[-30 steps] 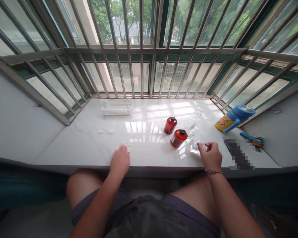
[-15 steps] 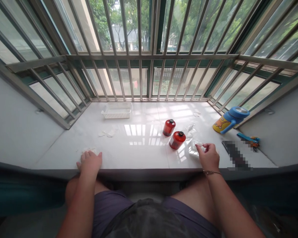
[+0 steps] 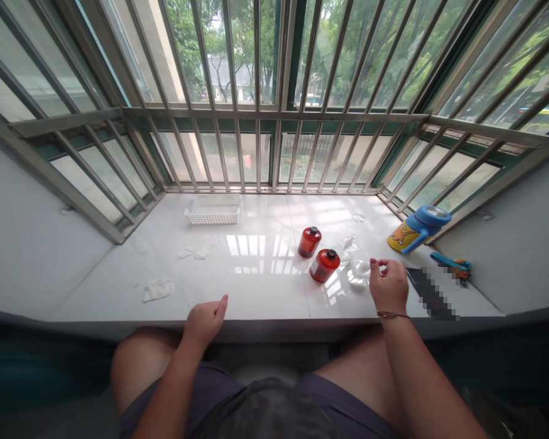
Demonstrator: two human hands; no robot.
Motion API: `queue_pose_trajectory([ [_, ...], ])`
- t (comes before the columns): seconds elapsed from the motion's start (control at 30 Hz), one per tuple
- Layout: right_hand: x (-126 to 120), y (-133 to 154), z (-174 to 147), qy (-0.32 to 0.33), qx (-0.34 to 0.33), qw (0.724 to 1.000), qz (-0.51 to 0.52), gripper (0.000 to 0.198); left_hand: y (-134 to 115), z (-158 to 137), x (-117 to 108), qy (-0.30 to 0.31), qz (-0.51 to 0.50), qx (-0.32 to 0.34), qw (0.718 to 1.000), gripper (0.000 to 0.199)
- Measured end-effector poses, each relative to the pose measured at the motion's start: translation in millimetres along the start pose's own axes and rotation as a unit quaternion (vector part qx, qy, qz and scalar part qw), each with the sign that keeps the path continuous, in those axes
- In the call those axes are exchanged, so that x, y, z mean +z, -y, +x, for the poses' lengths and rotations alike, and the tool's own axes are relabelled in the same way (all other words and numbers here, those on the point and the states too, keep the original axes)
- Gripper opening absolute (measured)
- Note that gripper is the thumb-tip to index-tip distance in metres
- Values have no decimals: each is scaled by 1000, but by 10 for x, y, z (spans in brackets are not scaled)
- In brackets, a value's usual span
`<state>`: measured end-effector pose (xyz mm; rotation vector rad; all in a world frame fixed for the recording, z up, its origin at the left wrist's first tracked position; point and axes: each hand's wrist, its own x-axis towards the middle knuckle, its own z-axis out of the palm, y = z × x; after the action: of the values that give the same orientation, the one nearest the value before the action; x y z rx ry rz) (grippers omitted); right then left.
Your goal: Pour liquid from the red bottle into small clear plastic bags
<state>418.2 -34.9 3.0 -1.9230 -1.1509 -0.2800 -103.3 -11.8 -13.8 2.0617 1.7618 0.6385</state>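
My left hand (image 3: 205,320) is over the front edge of the white ledge (image 3: 256,289), fingers curled in and thumb pointing up; nothing shows in it. To its left a crumpled white cloth or wipe (image 3: 158,291) lies flat. My right hand (image 3: 388,285) is closed, thumb and fingertips drawn together in a pinch; whatever is between them is too small to make out. Just left of those fingertips lie clear plastic packets (image 3: 359,272) with white contents. Two red bottles with black caps stand beyond them: a nearer bottle (image 3: 324,267) and a farther bottle (image 3: 310,242).
A white mesh basket (image 3: 213,210) sits at the back left, with thin white scraps (image 3: 196,250) in front. On the right are a blue and yellow handled flask (image 3: 418,229), a dark flat object (image 3: 427,292), partly blurred out, and a blue-orange item (image 3: 452,263). Metal bars enclose the ledge.
My left hand has left the white cloth, moving right and toward me, its fingers now curled. My right hand has shifted slightly right, off the plastic packet. The view has tilted slightly.
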Motion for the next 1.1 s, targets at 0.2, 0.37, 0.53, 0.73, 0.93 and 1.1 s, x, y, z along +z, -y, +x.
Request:
queue_pose_trajectory([
  [0.2,128,833,420,126,-121,985,7,34,166,-21,33,82,-318,-29,944,73],
  [0.37,447,1538,843,388,-88,905,-149,57,103,-44,-23,78,-299,-17,951,71],
  [0.53,850,1908,934,453,-127,862,-187,48,27,-55,-41,59,-280,-29,958,72],
  [0.73,1060,2323,586,486,-216,837,-130,50,-45,65,-12,-23,-210,-16,977,59],
  [0.93,917,2637,316,535,-359,763,50,61,-232,384,126,-112,-216,26,970,86],
  [1.1,712,2230,889,440,-255,857,-82,57,-428,627,78,-131,-172,39,976,113],
])
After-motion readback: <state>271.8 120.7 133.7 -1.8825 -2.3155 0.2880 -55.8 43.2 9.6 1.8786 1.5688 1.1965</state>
